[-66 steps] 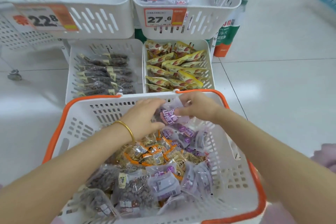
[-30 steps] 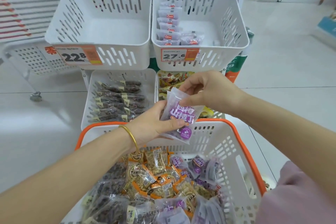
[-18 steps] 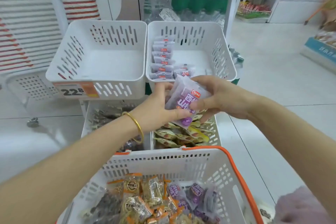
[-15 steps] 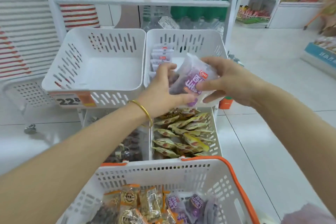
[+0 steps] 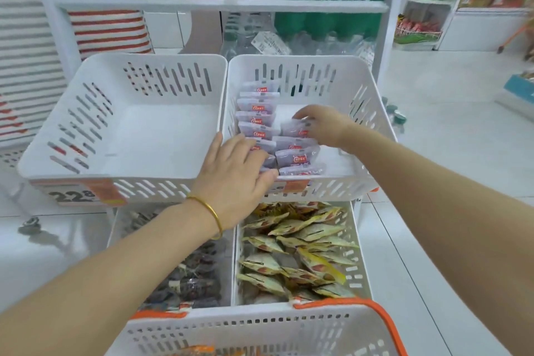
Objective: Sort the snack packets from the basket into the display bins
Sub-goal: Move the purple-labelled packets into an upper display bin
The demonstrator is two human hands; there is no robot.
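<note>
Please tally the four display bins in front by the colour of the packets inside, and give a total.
Purple packets: 1, upper right bin
Yellow packets: 1, lower right bin
Dark packets: 1, lower left bin
No packets: 1, upper left bin
Total: 4

Purple packet [image 5: 296,129] out of basket [image 5: 260,329], now in bin [image 5: 300,78] at basket's 12 o'clock, right hand [image 5: 323,126] holding it; left hand [image 5: 237,173] let go, touching front packets [image 5: 300,170].

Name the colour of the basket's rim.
Orange; the basket rim shows best in the head view.
</note>
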